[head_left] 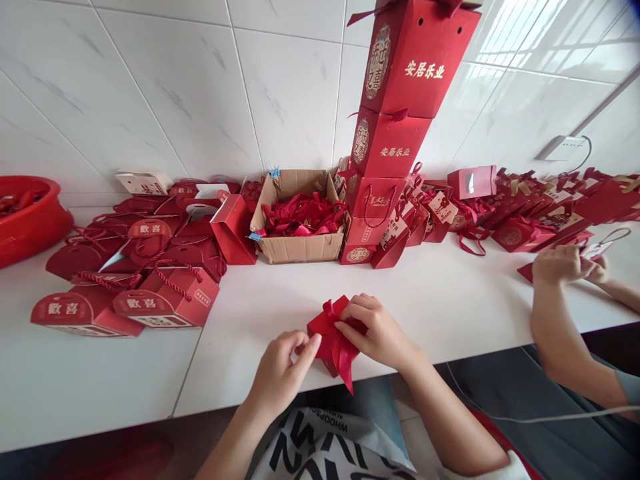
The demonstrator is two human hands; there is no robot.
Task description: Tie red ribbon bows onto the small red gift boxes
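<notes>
A small red gift box point(316, 325) sits on the white table in front of me, with a shiny red ribbon point(343, 363) tied over its top. One ribbon tail hangs down over the near side toward the table's edge. My right hand point(377, 330) covers the box's right part, thumb and fingers closed on the ribbon near the knot. At the box's left side is my left hand point(283, 370), fingers loosely curled and thumb pointing at the ribbon. A gap shows between that thumb and the forefinger, and nothing is visible there.
Behind stands a cardboard box point(300, 250) of red ribbons, beside a tall stack of red boxes point(390, 150). Finished-looking red boxes point(165, 297) crowd the left, near a red basin point(30, 220). More boxes point(525, 233) line the right, where another person's hands point(563, 265) work.
</notes>
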